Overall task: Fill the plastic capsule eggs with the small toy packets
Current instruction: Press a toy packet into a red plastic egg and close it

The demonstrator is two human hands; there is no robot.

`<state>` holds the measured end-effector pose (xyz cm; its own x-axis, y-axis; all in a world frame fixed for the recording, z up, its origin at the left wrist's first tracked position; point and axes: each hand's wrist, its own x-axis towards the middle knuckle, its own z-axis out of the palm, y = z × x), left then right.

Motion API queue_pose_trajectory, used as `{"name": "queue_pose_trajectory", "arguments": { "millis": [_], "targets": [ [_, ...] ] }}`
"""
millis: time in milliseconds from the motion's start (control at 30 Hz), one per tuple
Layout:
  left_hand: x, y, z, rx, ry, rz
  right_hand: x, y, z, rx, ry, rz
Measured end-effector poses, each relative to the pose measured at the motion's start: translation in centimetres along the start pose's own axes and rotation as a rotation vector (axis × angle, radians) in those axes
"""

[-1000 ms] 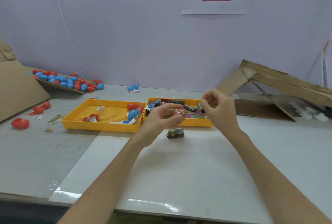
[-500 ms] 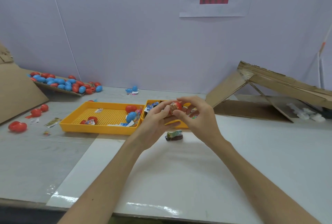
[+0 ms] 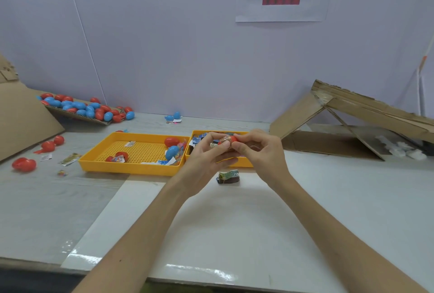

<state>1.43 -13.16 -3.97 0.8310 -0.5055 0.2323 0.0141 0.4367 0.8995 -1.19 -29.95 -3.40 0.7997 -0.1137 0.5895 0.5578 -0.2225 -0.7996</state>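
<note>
A red capsule egg (image 3: 229, 140) with a toy packet at its mouth sits between both hands above the table. My left hand (image 3: 206, 158) cups it from below with curled fingers. My right hand (image 3: 258, 151) pinches its right end with thumb and fingers. A dark toy packet (image 3: 228, 176) lies on the white board just below the hands. The left yellow tray (image 3: 131, 165) holds a few red and blue eggs. The right yellow tray (image 3: 237, 162) with toy packets is partly hidden behind the hands.
A pile of red and blue eggs (image 3: 87, 109) lies on cardboard at the back left. Loose red eggs (image 3: 24, 164) and packets sit at the left. A collapsed cardboard box (image 3: 352, 123) stands at the right. A wall closes the back.
My right hand came from the right tray to the egg in my left hand and now pinches it. Both hands stay together above the loose packet.
</note>
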Motion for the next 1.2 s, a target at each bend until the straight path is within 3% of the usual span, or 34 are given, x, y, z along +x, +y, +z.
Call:
{"name": "queue_pose_trajectory", "arguments": {
  "millis": [167,267,667,867,1200],
  "targets": [
    [0.1,-0.2,0.3,0.047,0.037,0.089,0.0,-0.1,-0.1,0.149,-0.046,0.137],
    [0.2,-0.6,0.4,0.115,0.038,0.134,0.0,0.1,0.4,0.118,-0.019,0.175],
    [0.2,-1.2,0.3,0.236,0.098,0.167,-0.3,1.1,0.8,0.126,0.047,0.097],
    [0.4,-1.1,0.6,0.135,0.088,0.131,0.0,0.5,0.6,0.307,0.039,0.228],
    [0.3,-1.2,0.3,0.288,0.101,0.162,-0.1,0.9,0.8,0.19,0.048,0.157]
  ]
}}
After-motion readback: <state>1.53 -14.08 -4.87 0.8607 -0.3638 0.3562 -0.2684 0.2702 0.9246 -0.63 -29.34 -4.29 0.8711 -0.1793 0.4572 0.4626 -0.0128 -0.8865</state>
